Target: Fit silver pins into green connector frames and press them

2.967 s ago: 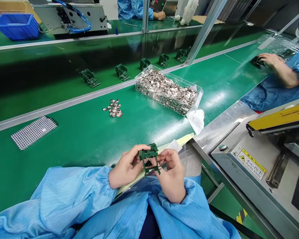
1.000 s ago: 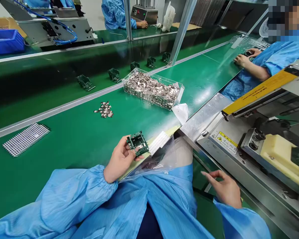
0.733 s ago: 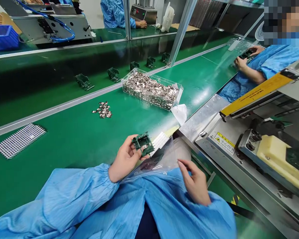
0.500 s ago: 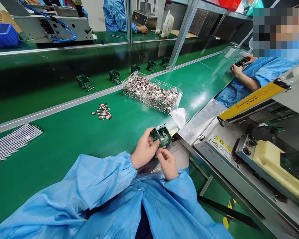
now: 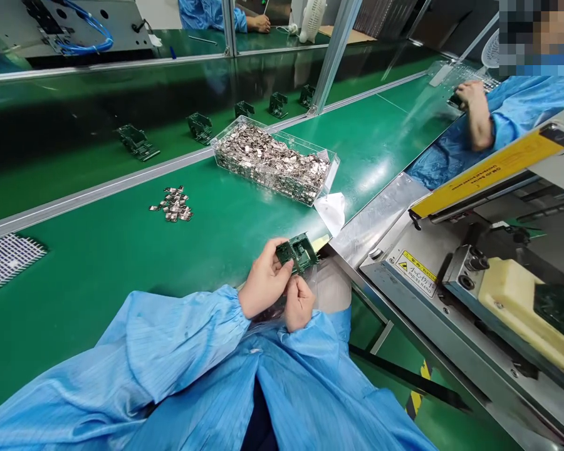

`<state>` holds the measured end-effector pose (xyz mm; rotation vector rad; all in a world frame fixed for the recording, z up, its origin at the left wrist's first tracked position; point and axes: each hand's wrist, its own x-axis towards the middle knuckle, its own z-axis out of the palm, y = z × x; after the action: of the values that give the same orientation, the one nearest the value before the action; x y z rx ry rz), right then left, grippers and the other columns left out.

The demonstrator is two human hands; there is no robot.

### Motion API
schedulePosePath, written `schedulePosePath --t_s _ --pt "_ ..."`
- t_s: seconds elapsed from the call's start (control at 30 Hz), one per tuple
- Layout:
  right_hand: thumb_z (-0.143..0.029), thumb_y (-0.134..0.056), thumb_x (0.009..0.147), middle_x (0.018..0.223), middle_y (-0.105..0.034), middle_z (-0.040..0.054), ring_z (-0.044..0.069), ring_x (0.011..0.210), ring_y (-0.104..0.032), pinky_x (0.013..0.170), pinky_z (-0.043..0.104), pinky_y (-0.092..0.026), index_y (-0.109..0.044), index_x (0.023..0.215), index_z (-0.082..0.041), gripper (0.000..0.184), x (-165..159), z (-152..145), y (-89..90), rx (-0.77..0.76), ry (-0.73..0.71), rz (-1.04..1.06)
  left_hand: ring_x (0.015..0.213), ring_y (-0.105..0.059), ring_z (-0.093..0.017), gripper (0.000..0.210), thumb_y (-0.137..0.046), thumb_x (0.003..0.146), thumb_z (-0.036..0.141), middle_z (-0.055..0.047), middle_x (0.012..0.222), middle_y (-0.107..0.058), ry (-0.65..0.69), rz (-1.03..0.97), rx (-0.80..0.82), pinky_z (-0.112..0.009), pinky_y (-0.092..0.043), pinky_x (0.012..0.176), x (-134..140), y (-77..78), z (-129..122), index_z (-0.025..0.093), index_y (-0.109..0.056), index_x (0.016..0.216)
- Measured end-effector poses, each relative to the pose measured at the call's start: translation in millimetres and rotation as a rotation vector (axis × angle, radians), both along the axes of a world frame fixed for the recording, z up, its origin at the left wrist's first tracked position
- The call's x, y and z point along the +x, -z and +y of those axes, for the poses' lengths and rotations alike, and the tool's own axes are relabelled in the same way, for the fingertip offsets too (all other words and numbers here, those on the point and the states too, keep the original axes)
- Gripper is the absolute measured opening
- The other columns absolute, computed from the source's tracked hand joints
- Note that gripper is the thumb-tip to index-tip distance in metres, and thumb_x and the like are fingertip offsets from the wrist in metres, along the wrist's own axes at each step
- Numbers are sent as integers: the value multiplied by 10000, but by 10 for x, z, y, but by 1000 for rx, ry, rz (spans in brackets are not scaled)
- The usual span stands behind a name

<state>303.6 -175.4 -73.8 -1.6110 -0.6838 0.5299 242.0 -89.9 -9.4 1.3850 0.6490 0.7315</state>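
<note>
A dark green moulded plastic part (image 5: 301, 252) with open compartments is gripped between the thumb and fingers of my left hand (image 5: 266, 279). My right hand (image 5: 299, 303) is closed just below it, fingertips curled against the part's lower edge; what they pinch, if anything, is hidden. Beyond my hands stands a clear plastic box (image 5: 331, 178) filled with small shiny metal pieces. A loose pile of similar metal pieces (image 5: 173, 204) lies on the green table (image 5: 207, 235) to the left. White paper (image 5: 331, 212) rests by the box's near right corner.
Several green parts (image 5: 136, 142) stand in a row along the back. A checkered mat (image 5: 9, 260) lies at left. To my right sits a metal machine (image 5: 423, 269) with a yellow bar (image 5: 489, 172). A co-worker's hand (image 5: 472, 97) is at the far right.
The view has shifted, so the table items sit further left and higher. My right hand has curled more tightly and drawn in under the green part. The co-worker's hand at right has moved.
</note>
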Motion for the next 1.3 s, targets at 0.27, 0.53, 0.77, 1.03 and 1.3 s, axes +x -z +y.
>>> schedulePosePath --t_s 0.27,0.53,0.77,1.03,1.3 --pt "-569 -517 875 548 -456 -14 141 558 -405 539 269 -368 -494 573 -209 470 -175 -79 -43 4 -30 88 857 -622 -140 371 -579 872 196 -33 1036 -630 6 69 227 -238 -494 768 12 36 74 205 -471 1226" --pt "-500 -508 929 808 -651 53 205 749 -592 679 307 -483 -635 1068 -160 388 -203 -110 21 58 -22 151 807 -621 -139 363 -559 875 181 -31 992 -630 43 124 251 -231 -502 706 -19 28 -14 211 -479 1228" --pt "-519 -467 928 512 -427 -27 130 493 -384 494 268 -317 -471 600 -215 447 -218 -142 3 25 36 41 693 -612 -102 334 -528 879 158 -32 1001 -649 9 234 421 -218 -492 669 -27 -43 -47 201 -479 1207" --pt "-560 -434 931 528 -452 -31 110 491 -404 465 228 -347 -475 637 -198 468 -164 -67 2 81 31 20 730 -615 -119 360 -538 865 155 -40 997 -648 -52 230 385 -221 -492 654 -18 4 -38 197 -480 1218" --pt "-437 -412 974 489 -405 -44 99 449 -377 447 227 -296 -406 601 -208 438 -205 -107 46 86 68 -105 710 -612 -103 361 -544 871 155 -30 992 -642 -36 192 391 -209 -491 648 -20 4 -56 198 -472 1221"
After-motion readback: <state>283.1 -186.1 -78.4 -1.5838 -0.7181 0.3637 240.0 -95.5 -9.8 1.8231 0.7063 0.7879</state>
